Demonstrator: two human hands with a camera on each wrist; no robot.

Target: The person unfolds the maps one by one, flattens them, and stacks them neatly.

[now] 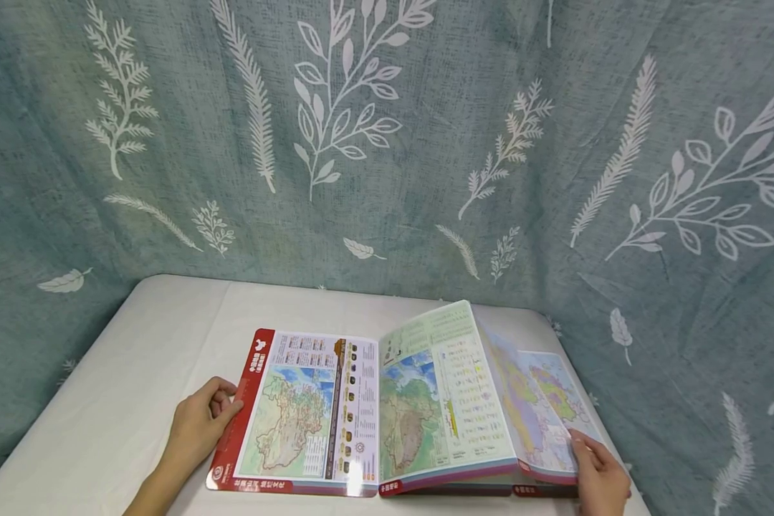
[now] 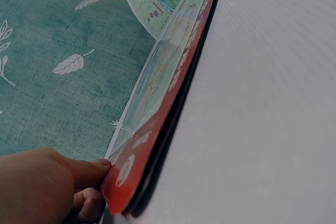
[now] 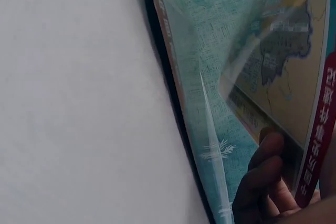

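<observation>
A glossy fold-out map with a red border lies spread on the table, printed with Chinese text. My left hand pinches its left edge, thumb on the red border; the left wrist view shows the thumb right at the red corner. Next to the flat left panel, a middle leaf stands tilted up from the fold. My right hand pinches the lower right corner of another raised leaf. In the right wrist view, fingers curl behind this leaf's red-edged corner.
A white-covered table bears the map. Behind it and at both sides hangs a blue-green cloth with white leaf prints. A further map panel lies under the raised leaves at the right.
</observation>
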